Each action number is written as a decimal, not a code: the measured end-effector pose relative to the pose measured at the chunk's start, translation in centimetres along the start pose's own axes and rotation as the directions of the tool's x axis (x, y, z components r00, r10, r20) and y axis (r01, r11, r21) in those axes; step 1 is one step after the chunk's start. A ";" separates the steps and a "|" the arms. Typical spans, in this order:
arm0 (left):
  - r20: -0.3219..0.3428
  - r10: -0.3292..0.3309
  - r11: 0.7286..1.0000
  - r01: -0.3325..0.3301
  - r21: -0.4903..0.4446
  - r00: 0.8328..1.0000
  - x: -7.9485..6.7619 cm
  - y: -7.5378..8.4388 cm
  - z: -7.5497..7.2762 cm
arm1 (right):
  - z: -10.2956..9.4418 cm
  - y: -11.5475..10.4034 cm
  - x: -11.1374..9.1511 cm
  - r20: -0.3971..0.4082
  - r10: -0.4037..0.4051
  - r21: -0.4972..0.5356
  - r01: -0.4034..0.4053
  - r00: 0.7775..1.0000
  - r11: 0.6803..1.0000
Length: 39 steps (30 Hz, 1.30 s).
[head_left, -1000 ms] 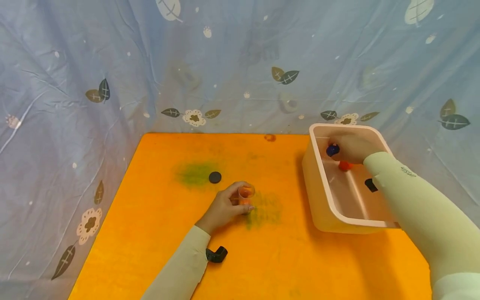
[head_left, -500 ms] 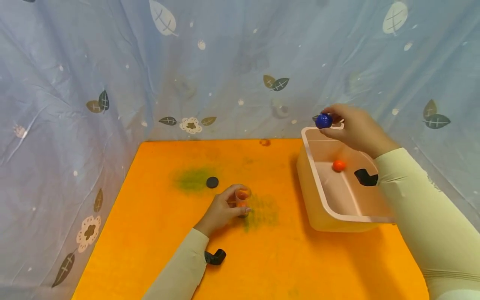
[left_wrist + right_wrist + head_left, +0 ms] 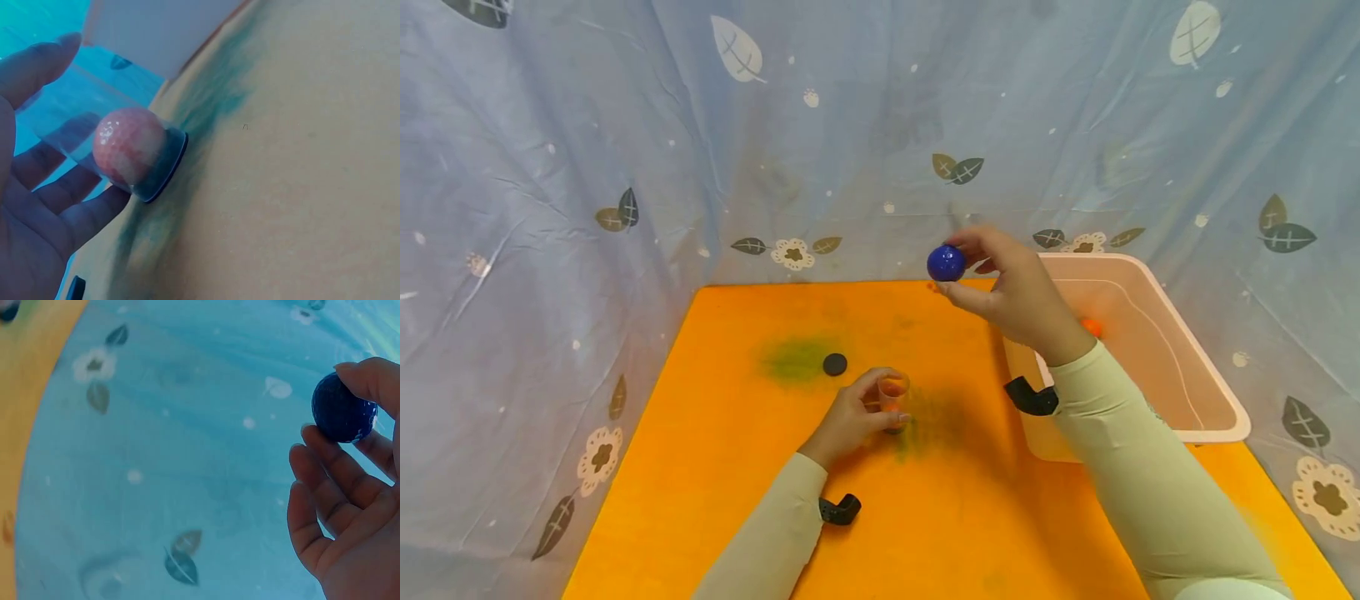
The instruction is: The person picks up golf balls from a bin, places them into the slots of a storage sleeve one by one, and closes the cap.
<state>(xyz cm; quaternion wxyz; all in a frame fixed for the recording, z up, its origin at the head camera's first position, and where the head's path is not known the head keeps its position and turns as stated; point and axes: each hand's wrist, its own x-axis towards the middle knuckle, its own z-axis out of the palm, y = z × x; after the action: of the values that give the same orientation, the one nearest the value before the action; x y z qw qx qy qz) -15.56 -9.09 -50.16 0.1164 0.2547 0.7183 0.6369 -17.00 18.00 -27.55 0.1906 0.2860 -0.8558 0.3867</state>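
Observation:
In the head view my right hand [image 3: 1021,293] pinches a blue golf ball [image 3: 946,263] between thumb and fingertips, raised over the back of the table. The right wrist view shows the dimpled blue golf ball [image 3: 344,407] under the thumb, the lower fingers loosely bent. My left hand [image 3: 848,423] is wrapped round a clear plastic tube [image 3: 892,388], held upright at the table's middle. An orange golf ball [image 3: 128,144] lies inside it, just above its dark base [image 3: 170,169].
A loose black disc [image 3: 835,364] lies on the orange tabletop [image 3: 760,467], beyond the left hand. At the right stands a pale pink bin [image 3: 1213,435], partly behind the right arm, with another orange ball [image 3: 1092,327] in it. A patterned curtain [image 3: 850,125] closes off the back and sides.
My right hand has lifted the blue golf ball out of the bin and carried it left over the table. The left hand stays in place, still holding the tube.

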 end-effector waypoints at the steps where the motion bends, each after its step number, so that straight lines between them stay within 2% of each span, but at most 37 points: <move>1: 0.003 0.001 1.000 -0.001 -0.013 1.000 0.0 0.0 0.0 | 0.6 -0.1 -0.2 -0.008 -0.004 0.024 0.004 1.000 1.000; 4: 0.009 -0.003 0.999 0.003 -0.036 1.000 0.1 0.0 0.1 | 2.4 0.0 -0.9 -0.008 0.012 0.103 -0.011 1.000 0.995; 9: 0.000 -0.020 0.999 0.020 -0.025 1.000 0.1 0.1 0.1 | 5.5 0.8 -2.4 0.041 0.072 0.182 -0.078 0.997 0.980; 15: -0.002 -0.026 0.999 0.026 -0.032 1.000 -0.1 -0.1 0.1 | 9.5 2.5 -5.1 0.122 0.116 0.210 -0.140 0.986 0.968; 19: -0.004 -0.030 0.999 0.030 -0.031 1.000 -0.2 -0.2 0.1 | 11.2 3.4 -6.4 0.170 0.128 0.213 -0.164 0.977 0.963; 23: -0.002 -0.037 0.998 0.037 -0.045 0.999 -0.2 -0.1 0.1 | 11.9 4.0 -7.2 0.231 0.130 0.212 -0.180 0.964 0.960; 30: -0.005 -0.017 0.998 0.017 -0.056 1.000 -0.2 0.0 0.1 | 12.1 4.4 -7.7 0.315 0.135 0.201 -0.205 0.939 0.958; 39: -0.016 -0.013 1.000 0.013 -0.010 1.000 -0.1 0.0 0.1 | 12.2 4.4 -7.7 0.317 0.110 0.202 -0.180 0.942 0.963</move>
<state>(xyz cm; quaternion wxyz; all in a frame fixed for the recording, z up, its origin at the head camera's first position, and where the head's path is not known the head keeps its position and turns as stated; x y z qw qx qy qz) -15.45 -9.04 -50.19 0.1161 0.2444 0.7176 0.6418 -15.17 13.60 -41.89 -0.0062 0.2976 -0.8436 0.4470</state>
